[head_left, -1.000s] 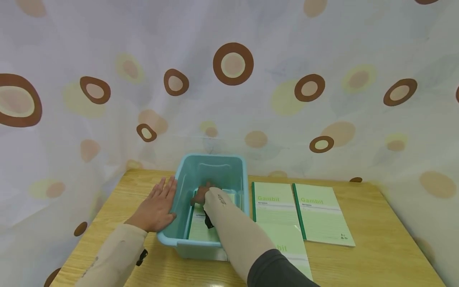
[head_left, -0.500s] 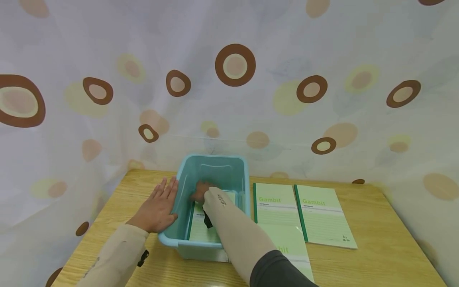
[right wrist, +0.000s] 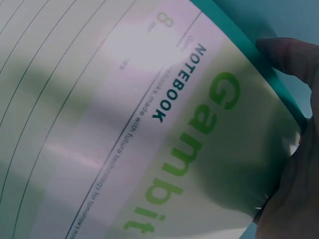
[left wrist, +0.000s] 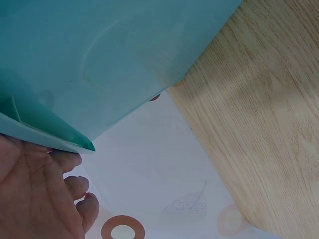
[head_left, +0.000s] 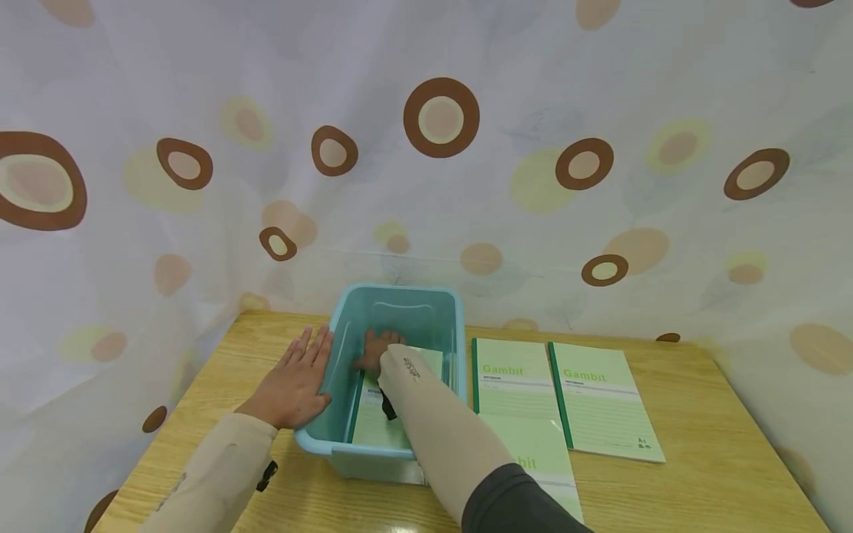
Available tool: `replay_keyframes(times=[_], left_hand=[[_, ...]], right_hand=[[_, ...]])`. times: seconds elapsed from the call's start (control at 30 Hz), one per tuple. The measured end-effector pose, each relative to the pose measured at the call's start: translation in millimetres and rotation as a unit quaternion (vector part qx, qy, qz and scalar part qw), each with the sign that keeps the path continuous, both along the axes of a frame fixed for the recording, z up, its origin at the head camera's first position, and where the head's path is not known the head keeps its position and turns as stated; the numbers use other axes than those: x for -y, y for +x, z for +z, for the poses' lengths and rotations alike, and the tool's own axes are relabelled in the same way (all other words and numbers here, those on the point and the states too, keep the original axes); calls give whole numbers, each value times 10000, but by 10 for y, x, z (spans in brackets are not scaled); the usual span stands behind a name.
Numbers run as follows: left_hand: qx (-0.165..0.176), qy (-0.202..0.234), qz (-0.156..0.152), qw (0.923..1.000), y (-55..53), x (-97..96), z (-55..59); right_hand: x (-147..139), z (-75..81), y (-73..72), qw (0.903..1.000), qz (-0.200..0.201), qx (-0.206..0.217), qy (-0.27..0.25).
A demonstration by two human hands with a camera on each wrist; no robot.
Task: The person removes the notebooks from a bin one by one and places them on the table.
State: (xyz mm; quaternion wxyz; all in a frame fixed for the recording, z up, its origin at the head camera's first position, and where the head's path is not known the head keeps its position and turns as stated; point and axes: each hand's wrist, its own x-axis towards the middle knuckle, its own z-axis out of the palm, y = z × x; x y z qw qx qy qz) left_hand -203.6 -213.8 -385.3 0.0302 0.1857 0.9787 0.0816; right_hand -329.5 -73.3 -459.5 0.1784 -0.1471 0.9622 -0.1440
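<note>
A light blue plastic bin (head_left: pixel 416 303) stands on the wooden table with a green-spined Gambit notebook (head_left: pixel 381 426) lying inside. Against the bin's left outer wall rests my left hand (head_left: pixel 293 386), its fingers extended; the left wrist view shows its palm just under the rim. Down in the bin, my right hand (head_left: pixel 377 352) is at the notebook's upper left corner with fingers spread. In the right wrist view the thumb (right wrist: pixel 286 54) touches the green spine, and the other fingers lie by the top edge. My right forearm hides part of the notebook.
Right of the bin lie two Gambit notebooks (head_left: pixel 513 392) (head_left: pixel 609 400) side by side. A third notebook (head_left: pixel 540 451) overlaps the nearer one's lower part, partly behind my right arm. A patterned curtain (head_left: pixel 506 207) closes off the back and sides of the table (head_left: pixel 706 444).
My right hand's fingers have spread at the notebook's corner, and the notebook's far edge shows slightly farther back in the bin. My left hand keeps its place on the bin wall.
</note>
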Motion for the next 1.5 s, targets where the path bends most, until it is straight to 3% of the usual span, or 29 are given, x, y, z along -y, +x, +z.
replay_keyframes(times=[0.3, 0.57, 0.77, 1.0, 1.23, 1.5], left_hand=[[16, 20, -14, 10000, 15, -31, 17], [-41, -3, -11, 10000, 14, -55, 15], [-52, 11, -9, 10000, 14, -58, 20], [-70, 20, -27, 10000, 14, -40, 12], [-78, 19, -13, 10000, 8, -35, 17], [-3, -73, 32, 10000, 10, -26, 14]], right_hand=[[-18, -60, -67, 9998, -28, -183, 99], [-36, 69, -40, 9996, -180, -138, 171], [-18, 98, -64, 9978, -209, -520, 365], [-19, 280, -111, 9949, -211, -880, 435], [-17, 472, -160, 9865, -145, -1575, 432], [-84, 958, -43, 9811, -291, -1900, 231]])
